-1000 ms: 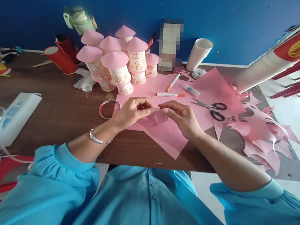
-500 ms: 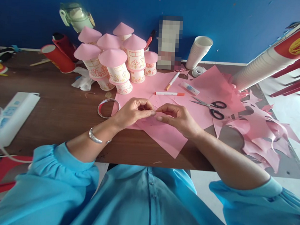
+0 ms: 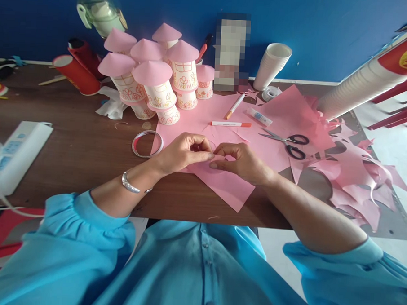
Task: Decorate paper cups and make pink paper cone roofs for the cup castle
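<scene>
My left hand (image 3: 189, 153) and my right hand (image 3: 243, 163) meet above the table's front part, thumbs and forefingers pinched together. Between their fingertips is a small piece of pink paper (image 3: 218, 157), mostly covered by the fingers. Beneath it a pink paper sheet (image 3: 233, 192) lies with one corner pointing at the table's front edge. Left of my left hand rests a roll of tape (image 3: 133, 145). An orange-capped marker (image 3: 231, 124) lies just beyond my hands, and black-handled scissors (image 3: 285, 140) lie to the right.
Decorated paper-cup towers (image 3: 159, 94) with pink cone roofs stand at the back. Near them are a white cup stack (image 3: 271, 68), a glue tube (image 3: 259, 116) and a second marker (image 3: 234, 106). Pink paper scraps (image 3: 354, 177) cover the right side. A power strip (image 3: 21, 158) lies left.
The view has shifted slightly, so the table things sit a little higher. Both hands stay pinched at nearly the same spot, with only small finger movement.
</scene>
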A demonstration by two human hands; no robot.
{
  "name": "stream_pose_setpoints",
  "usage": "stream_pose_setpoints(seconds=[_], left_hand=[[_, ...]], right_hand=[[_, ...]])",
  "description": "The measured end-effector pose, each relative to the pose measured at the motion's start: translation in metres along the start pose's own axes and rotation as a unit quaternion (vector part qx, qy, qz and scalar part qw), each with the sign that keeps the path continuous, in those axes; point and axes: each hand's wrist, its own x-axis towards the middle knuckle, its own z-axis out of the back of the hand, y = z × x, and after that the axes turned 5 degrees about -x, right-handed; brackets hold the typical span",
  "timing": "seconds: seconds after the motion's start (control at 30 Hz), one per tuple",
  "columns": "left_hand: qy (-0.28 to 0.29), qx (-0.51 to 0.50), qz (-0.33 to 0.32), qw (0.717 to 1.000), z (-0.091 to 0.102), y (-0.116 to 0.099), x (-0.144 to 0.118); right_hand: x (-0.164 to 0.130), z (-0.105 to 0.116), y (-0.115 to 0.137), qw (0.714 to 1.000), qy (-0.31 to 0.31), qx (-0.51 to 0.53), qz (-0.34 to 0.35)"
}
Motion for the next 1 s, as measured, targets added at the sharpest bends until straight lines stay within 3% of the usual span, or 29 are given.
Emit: stream_pose_setpoints(seconds=[0.43,0.7,1.0], left_hand=[[-0.002,0.000,-0.002,1.000,-0.0023,0.0003,-0.0002],[-0.057,-0.091,0.048,0.993,0.0015,0.0069,0.0015],[-0.041,-0.121,0.052,0.990,0.0028,0.0071,0.0008]], right_hand=[[0.0003,-0.0040,0.0023,0.999,-0.011,0.041,-0.027],[-0.0011,0.0043,0.0018,0.996,-0.003,0.086,-0.034],[-0.0011,0.0034,0.0024,0.996,-0.005,0.082,-0.039]])
